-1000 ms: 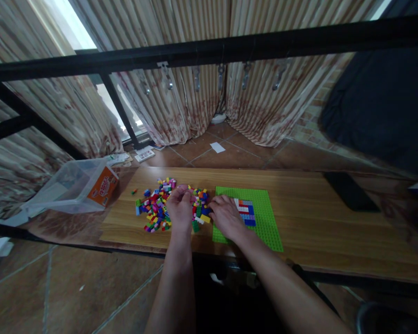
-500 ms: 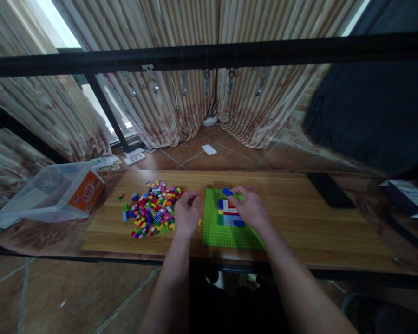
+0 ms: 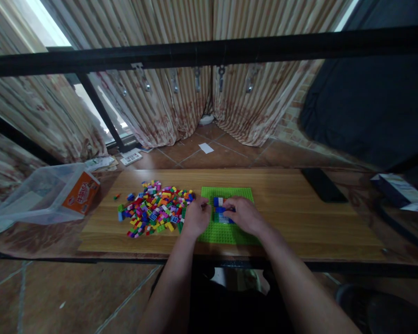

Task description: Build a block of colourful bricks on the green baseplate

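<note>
The right hand (image 3: 245, 213) pinches a blue brick (image 3: 219, 209) between thumb and finger, above the small group of bricks which is on the green board (image 3: 242, 237). The left hand (image 3: 197, 217) is at the left edge of this board, its fingers bent, and I cannot tell if they hold something. Beside it, on the wooden table (image 3: 299, 227), lies a pile of colourful bricks (image 3: 160, 208).

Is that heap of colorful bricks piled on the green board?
No, the heap of bricks lies on the wooden tabletop, left of the green board.
</note>
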Motion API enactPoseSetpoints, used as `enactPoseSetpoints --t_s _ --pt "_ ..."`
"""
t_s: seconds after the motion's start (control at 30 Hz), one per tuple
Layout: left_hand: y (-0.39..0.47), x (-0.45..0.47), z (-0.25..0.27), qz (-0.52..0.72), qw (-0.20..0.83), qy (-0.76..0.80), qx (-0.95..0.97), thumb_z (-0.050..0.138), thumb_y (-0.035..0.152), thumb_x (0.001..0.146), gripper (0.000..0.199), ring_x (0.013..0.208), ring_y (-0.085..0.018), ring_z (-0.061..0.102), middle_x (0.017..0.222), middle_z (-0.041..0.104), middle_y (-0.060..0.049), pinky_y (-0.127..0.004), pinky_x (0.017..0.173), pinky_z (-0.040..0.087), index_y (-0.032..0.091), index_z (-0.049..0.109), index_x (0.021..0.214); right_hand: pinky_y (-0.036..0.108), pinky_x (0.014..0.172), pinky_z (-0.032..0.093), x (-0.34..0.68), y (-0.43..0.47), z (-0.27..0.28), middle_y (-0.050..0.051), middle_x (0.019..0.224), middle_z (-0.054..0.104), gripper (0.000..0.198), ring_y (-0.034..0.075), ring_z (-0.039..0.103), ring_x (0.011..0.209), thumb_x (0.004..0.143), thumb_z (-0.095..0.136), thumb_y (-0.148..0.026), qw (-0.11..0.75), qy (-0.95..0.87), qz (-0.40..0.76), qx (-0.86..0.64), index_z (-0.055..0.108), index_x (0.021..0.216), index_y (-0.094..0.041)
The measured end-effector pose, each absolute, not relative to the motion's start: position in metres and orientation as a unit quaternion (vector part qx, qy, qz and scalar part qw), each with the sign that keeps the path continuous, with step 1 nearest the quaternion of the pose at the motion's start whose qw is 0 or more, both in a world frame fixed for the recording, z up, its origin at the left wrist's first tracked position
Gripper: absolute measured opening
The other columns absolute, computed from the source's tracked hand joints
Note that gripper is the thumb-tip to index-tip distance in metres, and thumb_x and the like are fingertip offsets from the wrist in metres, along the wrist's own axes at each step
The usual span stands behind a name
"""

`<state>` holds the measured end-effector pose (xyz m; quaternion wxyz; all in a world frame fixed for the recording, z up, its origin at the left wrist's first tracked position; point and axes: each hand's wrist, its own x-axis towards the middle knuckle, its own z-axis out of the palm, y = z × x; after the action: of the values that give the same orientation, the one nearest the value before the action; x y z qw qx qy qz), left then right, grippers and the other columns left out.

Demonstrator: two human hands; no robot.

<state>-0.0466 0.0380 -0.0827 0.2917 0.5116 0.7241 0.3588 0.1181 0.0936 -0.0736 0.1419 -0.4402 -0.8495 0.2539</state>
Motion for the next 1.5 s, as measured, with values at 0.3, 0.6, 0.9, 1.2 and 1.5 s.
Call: enactPoseSetpoints --t_s 0.3,0.6,0.9,1.2,1.5 --pt "0.045 -0.040 -0.092 0.336 0.294 0.730 0.517 0.058 0.010 0.077 0.027 0.086 -0.018 0.067 0.094 0.072 -0.012 -0.029 0.082 0.050 0.009 0.067 0.103 0.027 0.071 0.043 0.106 0.094 -0.075 0.003 0.083 0.073 0.011 0.018 0.065 0.077 0.072 0.069 -0.019 0.143 -0.817 0.261 -0.494 0.070 0.083 -0.019" --pt "0.049 -0.036 -0.092 0.335 0.295 0.740 0.502 0.059 0.009 0.075 0.029 0.086 -0.018 0.068 0.093 0.073 -0.010 -0.027 0.081 0.051 0.012 0.068 0.103 0.026 0.067 0.041 0.112 0.098 -0.075 0.003 0.079 0.072 0.009 0.016 0.063 0.073 0.077 0.064 -0.024 0.144 -0.809 0.265 -0.504 0.071 0.081 -0.020" --pt "0.053 -0.036 -0.094 0.362 0.312 0.752 0.454 0.064 0.011 0.068 0.035 0.076 -0.017 0.069 0.084 0.074 -0.009 -0.025 0.071 0.052 0.009 0.068 0.103 0.026 0.064 0.041 0.106 0.101 -0.077 0.003 0.076 0.073 0.010 0.017 0.064 0.071 0.076 0.066 -0.025 0.162 -0.785 0.269 -0.534 0.075 0.075 -0.020" --pt "0.060 -0.037 -0.107 0.380 0.304 0.772 0.409 0.067 0.014 0.061 0.024 0.067 -0.017 0.067 0.064 0.069 -0.001 -0.024 0.061 0.050 0.015 0.072 0.084 0.027 0.063 0.045 0.102 0.105 -0.085 0.003 0.070 0.073 0.006 0.017 0.065 0.066 0.069 0.071 -0.024 0.168 -0.748 0.279 -0.578 0.075 0.071 -0.020" --pt "0.061 -0.036 -0.106 0.383 0.313 0.773 0.398 0.064 0.011 0.060 0.023 0.058 -0.015 0.064 0.056 0.066 0.000 -0.022 0.057 0.049 0.014 0.073 0.080 0.025 0.060 0.044 0.101 0.108 -0.088 0.003 0.066 0.072 0.003 0.016 0.064 0.063 0.065 0.072 -0.022 0.181 -0.744 0.300 -0.569 0.074 0.066 -0.019"
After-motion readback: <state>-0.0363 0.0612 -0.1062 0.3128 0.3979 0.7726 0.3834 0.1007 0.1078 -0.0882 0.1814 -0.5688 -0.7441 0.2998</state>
